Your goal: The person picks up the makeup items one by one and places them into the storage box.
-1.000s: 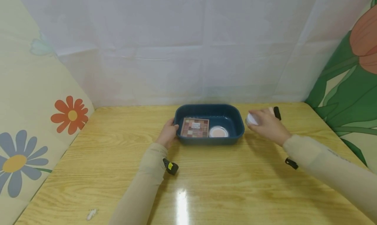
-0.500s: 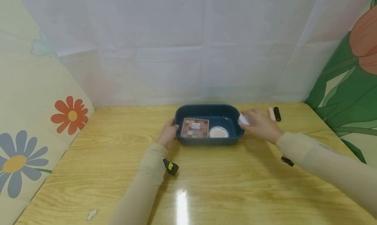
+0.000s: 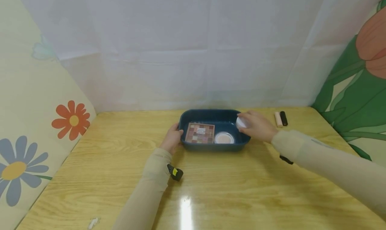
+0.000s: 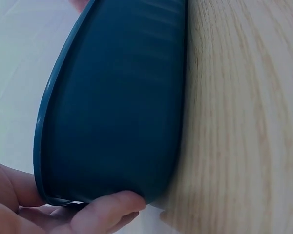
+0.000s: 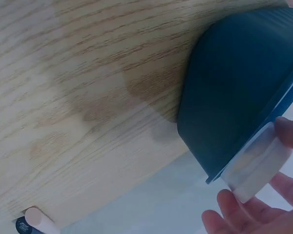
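In the head view, a dark blue rectangular bin [image 3: 215,147] stands on the table. My left hand [image 3: 172,138] grips its left end; in the left wrist view, the fingers [image 4: 105,212] press the bin's end wall near the rim. Inside lie a square eyeshadow palette [image 3: 200,133] and a round pale pink compact [image 3: 224,138]. My right hand [image 3: 260,127] holds a small white round case [image 3: 242,122] over the bin's right rim. Seen from the right wrist, the case [image 5: 256,163] is tilted between thumb and fingers, partly translucent, beside the rim.
Right of the bin, a pale pink tube [image 3: 278,119] and a black tube [image 3: 283,118] lie side by side near the table's back edge. A white cloth [image 3: 150,49] hangs behind the wooden table [image 3: 217,189]. Flowered panels flank it.
My right hand has carried the white round case leftward, from beside the bin to over its right rim, uncovering the pale pink tube. The left hand keeps its hold.
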`<move>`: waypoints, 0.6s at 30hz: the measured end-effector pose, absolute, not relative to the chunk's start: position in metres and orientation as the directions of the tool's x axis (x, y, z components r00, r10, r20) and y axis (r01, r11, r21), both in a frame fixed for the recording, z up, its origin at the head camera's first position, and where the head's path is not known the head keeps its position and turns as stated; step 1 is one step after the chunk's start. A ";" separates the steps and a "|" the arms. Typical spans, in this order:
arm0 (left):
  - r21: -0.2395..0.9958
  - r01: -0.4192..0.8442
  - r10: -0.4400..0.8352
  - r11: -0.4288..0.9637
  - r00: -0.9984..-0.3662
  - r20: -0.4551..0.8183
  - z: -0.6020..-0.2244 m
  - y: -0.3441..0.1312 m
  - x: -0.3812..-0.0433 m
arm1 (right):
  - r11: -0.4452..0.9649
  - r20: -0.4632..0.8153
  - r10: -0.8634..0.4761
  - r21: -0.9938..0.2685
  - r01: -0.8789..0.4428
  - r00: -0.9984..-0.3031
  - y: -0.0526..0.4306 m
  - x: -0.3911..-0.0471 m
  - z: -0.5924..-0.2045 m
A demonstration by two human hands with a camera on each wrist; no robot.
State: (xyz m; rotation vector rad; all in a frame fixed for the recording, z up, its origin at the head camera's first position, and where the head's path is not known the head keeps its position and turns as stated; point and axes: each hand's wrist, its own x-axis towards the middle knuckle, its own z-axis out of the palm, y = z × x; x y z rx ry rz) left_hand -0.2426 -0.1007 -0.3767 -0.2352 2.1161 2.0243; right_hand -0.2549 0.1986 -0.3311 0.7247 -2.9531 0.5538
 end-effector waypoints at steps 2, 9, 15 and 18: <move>0.967 -0.250 0.020 0.043 -0.968 -0.251 -0.377 -0.101 -0.243 | 0.821 0.136 -0.449 -0.327 -0.468 -0.883 0.196 -0.259 -0.332; 0.968 -0.251 0.002 0.021 -0.968 -0.251 -0.379 -0.100 -0.244 | 0.786 0.155 -0.501 -0.329 -0.523 -0.851 0.185 -0.270 -0.332; 0.966 -0.256 -0.018 0.024 -0.967 -0.255 -0.379 -0.099 -0.243 | 0.776 0.130 -0.524 -0.336 -0.534 -0.842 0.173 -0.279 -0.331; 0.966 -0.257 -0.029 0.028 -0.966 -0.256 -0.379 -0.098 -0.243 | 0.785 0.104 -0.525 -0.324 -0.528 -0.845 0.164 -0.282 -0.330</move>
